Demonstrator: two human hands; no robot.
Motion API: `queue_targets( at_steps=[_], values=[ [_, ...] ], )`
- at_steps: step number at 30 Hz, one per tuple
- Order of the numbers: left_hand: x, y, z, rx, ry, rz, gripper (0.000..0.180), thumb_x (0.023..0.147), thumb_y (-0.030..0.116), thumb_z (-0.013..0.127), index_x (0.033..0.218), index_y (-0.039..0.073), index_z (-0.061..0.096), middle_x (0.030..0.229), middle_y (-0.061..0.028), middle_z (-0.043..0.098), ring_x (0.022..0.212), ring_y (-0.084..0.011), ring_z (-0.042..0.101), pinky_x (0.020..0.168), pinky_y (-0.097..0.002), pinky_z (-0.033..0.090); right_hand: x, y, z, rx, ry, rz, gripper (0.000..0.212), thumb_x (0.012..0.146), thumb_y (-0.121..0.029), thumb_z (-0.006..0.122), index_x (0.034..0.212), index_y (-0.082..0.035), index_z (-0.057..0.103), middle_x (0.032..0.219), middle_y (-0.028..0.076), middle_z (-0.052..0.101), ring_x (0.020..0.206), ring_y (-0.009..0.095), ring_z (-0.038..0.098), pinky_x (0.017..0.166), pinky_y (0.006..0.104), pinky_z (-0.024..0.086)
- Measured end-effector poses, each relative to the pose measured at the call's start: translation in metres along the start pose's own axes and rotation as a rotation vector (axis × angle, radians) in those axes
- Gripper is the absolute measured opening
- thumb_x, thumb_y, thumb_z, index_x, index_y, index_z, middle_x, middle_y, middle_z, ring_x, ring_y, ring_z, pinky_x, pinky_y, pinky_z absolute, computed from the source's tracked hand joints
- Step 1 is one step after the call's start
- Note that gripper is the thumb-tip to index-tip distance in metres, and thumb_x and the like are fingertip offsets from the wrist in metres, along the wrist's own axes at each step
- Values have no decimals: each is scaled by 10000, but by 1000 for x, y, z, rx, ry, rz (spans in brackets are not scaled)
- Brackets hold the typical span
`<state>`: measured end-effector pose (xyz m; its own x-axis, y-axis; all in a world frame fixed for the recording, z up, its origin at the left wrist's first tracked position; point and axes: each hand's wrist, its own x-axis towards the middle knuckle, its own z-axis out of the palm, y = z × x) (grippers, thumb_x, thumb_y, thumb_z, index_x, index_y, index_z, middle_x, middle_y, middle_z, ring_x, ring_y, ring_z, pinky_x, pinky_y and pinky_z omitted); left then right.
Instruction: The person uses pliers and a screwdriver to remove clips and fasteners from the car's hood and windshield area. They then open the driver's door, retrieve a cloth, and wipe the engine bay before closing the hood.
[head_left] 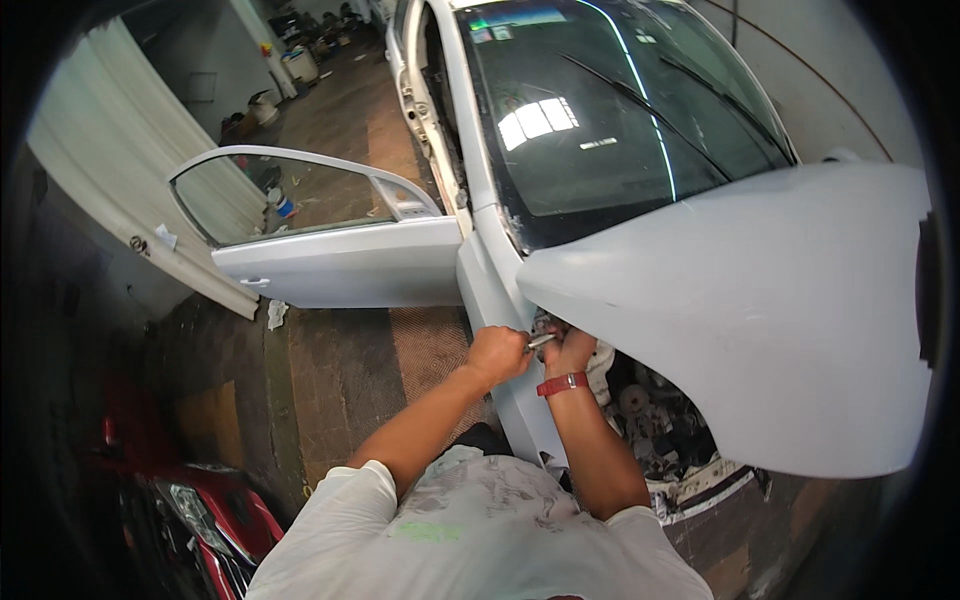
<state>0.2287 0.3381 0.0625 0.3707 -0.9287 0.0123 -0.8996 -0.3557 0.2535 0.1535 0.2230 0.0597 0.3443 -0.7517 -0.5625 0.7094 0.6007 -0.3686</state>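
Note:
My left hand (497,354) is closed in a fist over the fender's upper edge. From it a slim silver metal tool (540,341) points toward my other hand; its exact kind is too small to tell. Close beside the tool's tip, my right hand (570,350) reaches in under the rear corner of the raised hood (740,300). Its fingers are mostly hidden there, and a red watch (563,384) circles the wrist. Between my arms runs the light grey front fender (528,408) of the car.
The car's front door (350,268) stands swung out to the left. Behind the hood lies the windshield (620,110) with its wipers. An engine bay (650,415) shows below the hood. Red car parts (225,515) are at lower left, and a pale curtain (130,150) hangs beyond the door.

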Motion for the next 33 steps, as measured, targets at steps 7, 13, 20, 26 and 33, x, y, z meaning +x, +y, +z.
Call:
queue_targets(
  at_steps=[7, 13, 20, 26, 33],
  values=[
    [30, -39, 38, -48, 75, 150, 197, 792, 264, 725, 879, 93, 769, 795, -191, 742, 761, -398, 728, 715, -520, 586, 16, 19, -6, 56, -33, -207, 169, 1030, -278, 591, 967, -123, 615, 874, 14, 641, 620, 142, 559, 504, 286, 421],
    [24, -12, 16, -63, -28, 14, 264, 823, 317, 731, 955, 94, 779, 829, -203, 752, 789, -417, 738, 721, -532, 587, 32, 6, -2, 142, -5, -104, 192, 1036, -297, 609, 990, -111, 613, 791, 39, 608, 553, 179, 527, 536, 314, 462],
    [-41, 56, -50, -260, -373, -52, 665, 982, 542, 629, 1410, 40, 545, 1017, -254, 741, 987, -453, 723, 879, -516, 567, 12, -45, -37, -113, -115, 151, 269, 1084, -365, 532, 982, -123, 593, 674, 7, 509, 503, 130, 426, 515, 288, 428],
    [-100, -6, 5, -582, -320, -247, 758, 1034, 620, 539, 1467, -1, 533, 1286, -285, 683, 1199, -374, 677, 1022, -438, 522, 19, -68, -105, -87, 86, 93, 225, 1065, -358, 637, 1053, -134, 619, 674, -11, 459, 545, 103, 395, 538, 265, 418],
    [-339, -148, 122, -293, -653, -1010, 849, 1037, 633, 512, 1581, -11, 414, 1553, -266, 508, 1447, -408, 493, 1194, -501, 395, -38, -67, -142, -119, -237, 299, 203, 1039, -293, 609, 1130, -111, 608, 820, 61, 600, 636, 172, 531, 656, 390, 515]
  ],
)
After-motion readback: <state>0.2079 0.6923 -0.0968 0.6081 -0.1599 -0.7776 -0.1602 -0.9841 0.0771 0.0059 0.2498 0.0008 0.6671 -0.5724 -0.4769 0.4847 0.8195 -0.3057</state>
